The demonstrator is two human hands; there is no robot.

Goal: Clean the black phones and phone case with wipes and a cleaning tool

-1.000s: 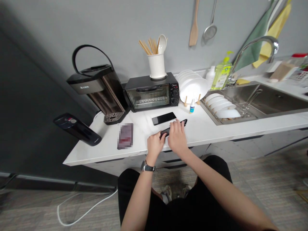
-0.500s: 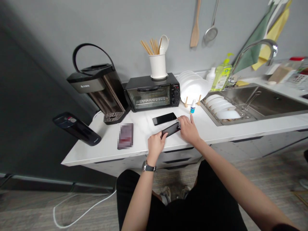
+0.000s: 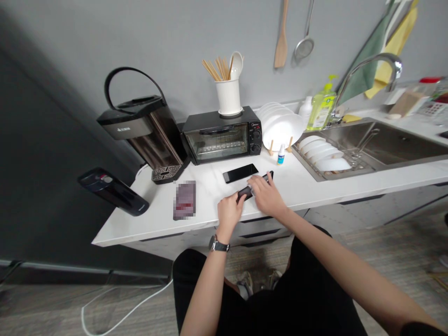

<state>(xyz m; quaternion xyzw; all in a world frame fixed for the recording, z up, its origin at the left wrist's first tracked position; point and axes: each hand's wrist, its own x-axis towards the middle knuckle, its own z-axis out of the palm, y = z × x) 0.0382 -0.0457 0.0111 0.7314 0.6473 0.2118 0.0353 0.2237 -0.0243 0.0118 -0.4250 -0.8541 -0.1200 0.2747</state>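
A dark, flat, phone-like object (image 3: 244,193) is tilted above the front of the white counter. My left hand (image 3: 229,210) has its fingers closed on the left end of it. Across its middle lies my right hand (image 3: 266,195), fingers bent and pressing something small and pale, too hidden to name, against its surface. Just behind my hands a black phone (image 3: 240,173) lies flat. A small white and blue bottle (image 3: 281,154) stands behind my right hand. To the left rests a pixelated purple-grey item (image 3: 185,200).
A toaster oven (image 3: 220,140) with a white utensil holder (image 3: 228,95) stands at the back. Left are a black dispenser (image 3: 154,135) and a dark flask (image 3: 114,191). Racked plates (image 3: 283,128) and a sink (image 3: 385,154) are right. The counter edge (image 3: 168,231) is near my legs.
My right hand has slid left and toward me along the dark object, so its right end now shows beyond my fingers. My left hand still holds the left end.
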